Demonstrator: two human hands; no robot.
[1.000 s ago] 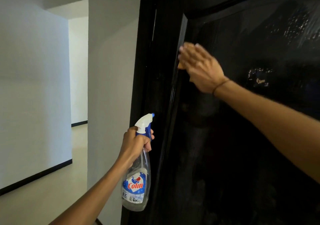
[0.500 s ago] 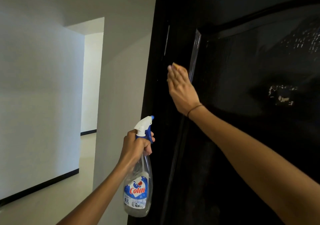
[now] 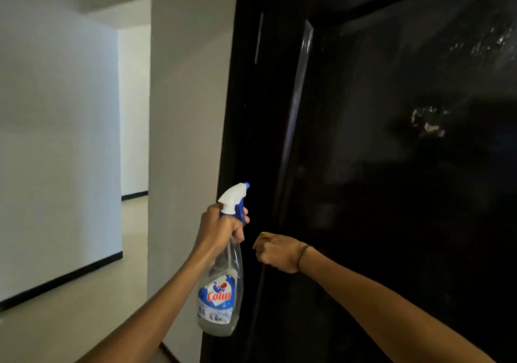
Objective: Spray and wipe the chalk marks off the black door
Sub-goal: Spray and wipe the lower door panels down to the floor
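Gripping spray bottle (image 3: 221,287) upright, left hand (image 3: 221,230); right hand (image 3: 277,252) fisted on cloth (image 3: 261,238).

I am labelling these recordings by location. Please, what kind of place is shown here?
Probably the inside of a home or flat, in a hallway. A glossy black door stands beside plain white walls with a dark skirting strip, and a passage leads further in.

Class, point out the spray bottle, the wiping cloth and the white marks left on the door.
spray bottle (image 3: 221,304): head view, on its label.
cloth (image 3: 263,237): head view, yellow corner showing above the right fist.
white marks (image 3: 426,123): head view, brightest patch.
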